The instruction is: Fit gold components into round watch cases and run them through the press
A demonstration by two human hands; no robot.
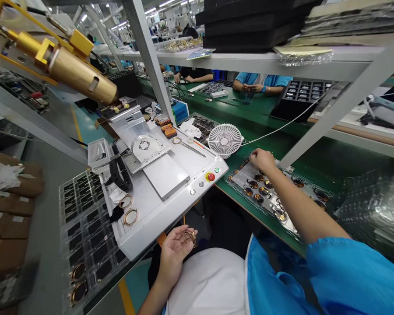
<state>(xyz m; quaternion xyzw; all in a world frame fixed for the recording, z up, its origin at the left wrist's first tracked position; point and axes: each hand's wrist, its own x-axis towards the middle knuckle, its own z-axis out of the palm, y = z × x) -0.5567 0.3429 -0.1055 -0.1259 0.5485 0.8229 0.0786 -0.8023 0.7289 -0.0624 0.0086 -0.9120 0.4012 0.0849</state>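
Nearer us than the white fan, our left hand is grasping a gold ring; right of the fan, our right hand is hovering at the parts tray, its grip unclear.

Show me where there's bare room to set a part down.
The white machine top is bare between the silver slab and gold-coloured rings, and between slab and tweezers. Its left edge is crowded. The green bench is bare behind the fan, though a cable crosses there; the tray under the right hand is crowded.
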